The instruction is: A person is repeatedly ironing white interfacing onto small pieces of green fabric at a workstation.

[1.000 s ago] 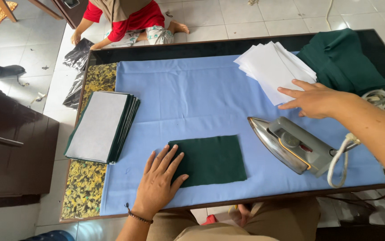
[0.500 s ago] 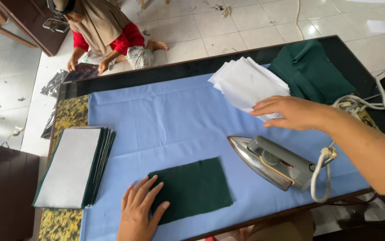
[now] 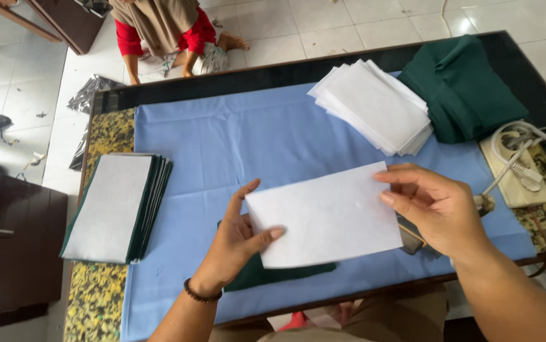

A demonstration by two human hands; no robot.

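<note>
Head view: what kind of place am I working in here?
Probably a small sewing or garment workshop: a padded pressing table under a blue cloth, stacks of white pieces and green fabric, and both hands holding a white sheet.

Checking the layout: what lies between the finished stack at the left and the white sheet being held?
Only bare blue cloth, seen in the head view.

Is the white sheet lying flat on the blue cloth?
No, both hands, left hand and right hand, hold the white sheet up above the blue cloth.
</note>
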